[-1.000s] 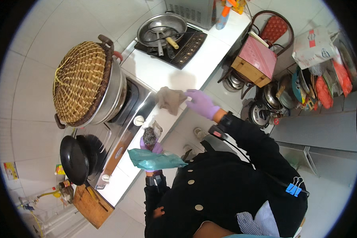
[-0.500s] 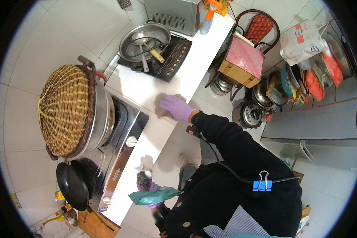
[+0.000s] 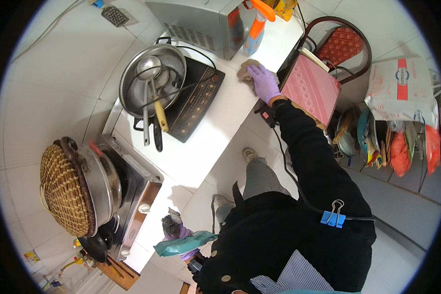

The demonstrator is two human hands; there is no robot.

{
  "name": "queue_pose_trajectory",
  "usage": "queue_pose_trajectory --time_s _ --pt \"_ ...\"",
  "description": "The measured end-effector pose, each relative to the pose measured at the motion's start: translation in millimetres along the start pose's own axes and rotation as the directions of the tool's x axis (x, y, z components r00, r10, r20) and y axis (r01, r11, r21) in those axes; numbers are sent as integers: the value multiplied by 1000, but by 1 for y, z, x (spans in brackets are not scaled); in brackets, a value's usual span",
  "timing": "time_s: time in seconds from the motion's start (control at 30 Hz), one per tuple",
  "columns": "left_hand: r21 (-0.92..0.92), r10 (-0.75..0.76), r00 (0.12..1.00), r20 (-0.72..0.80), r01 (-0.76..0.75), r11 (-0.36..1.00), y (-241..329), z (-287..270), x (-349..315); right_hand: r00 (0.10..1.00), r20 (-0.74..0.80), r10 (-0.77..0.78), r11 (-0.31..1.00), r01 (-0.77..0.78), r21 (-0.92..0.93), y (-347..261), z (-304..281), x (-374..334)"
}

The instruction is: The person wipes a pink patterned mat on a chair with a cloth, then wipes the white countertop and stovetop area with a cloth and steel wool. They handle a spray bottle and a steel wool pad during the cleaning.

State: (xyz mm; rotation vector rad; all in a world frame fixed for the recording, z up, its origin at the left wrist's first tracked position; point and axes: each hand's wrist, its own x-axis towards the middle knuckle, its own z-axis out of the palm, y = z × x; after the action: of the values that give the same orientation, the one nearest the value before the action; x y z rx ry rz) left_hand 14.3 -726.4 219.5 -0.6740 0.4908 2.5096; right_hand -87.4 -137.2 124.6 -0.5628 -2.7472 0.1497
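My right hand (image 3: 264, 84), in a purple glove, presses a grey-brown cloth (image 3: 245, 73) onto the white countertop (image 3: 206, 159), near its edge and beside the microwave (image 3: 220, 29). Its fingers lie over the cloth. At the lower left, my left hand (image 3: 185, 232), gloved in the same purple, holds a dark grey scouring pad (image 3: 171, 225) with a pale patch at its top. A teal sheet of material (image 3: 186, 243) lies across that wrist and hides part of the hand. An orange-and-blue spray bottle (image 3: 254, 39) stands just beyond the cloth.
On the left of the counter, an induction cooker (image 3: 193, 108) carries a metal pan (image 3: 127, 81) with ladles in it. A gas stove (image 3: 137, 206) bears a big steamer with a woven lid (image 3: 63, 191). A pink-topped box (image 3: 311, 85) stands right of the counter.
My right hand has slid the cloth along the counter, up and to the right, toward the microwave and spray bottle. The view has shifted too. My left hand still holds the scouring pad.
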Motion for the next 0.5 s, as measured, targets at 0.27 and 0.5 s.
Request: queue_pose_trajectory --time_s 0.27,0.5 --pt "139 -52 988 145 31 990 -62 55 38 934 -27 -356 919 355 170 -80 -6 -50" --pt "304 154 977 151 -194 933 -73 85 64 973 172 -153 988 147 47 59 -14 -14"
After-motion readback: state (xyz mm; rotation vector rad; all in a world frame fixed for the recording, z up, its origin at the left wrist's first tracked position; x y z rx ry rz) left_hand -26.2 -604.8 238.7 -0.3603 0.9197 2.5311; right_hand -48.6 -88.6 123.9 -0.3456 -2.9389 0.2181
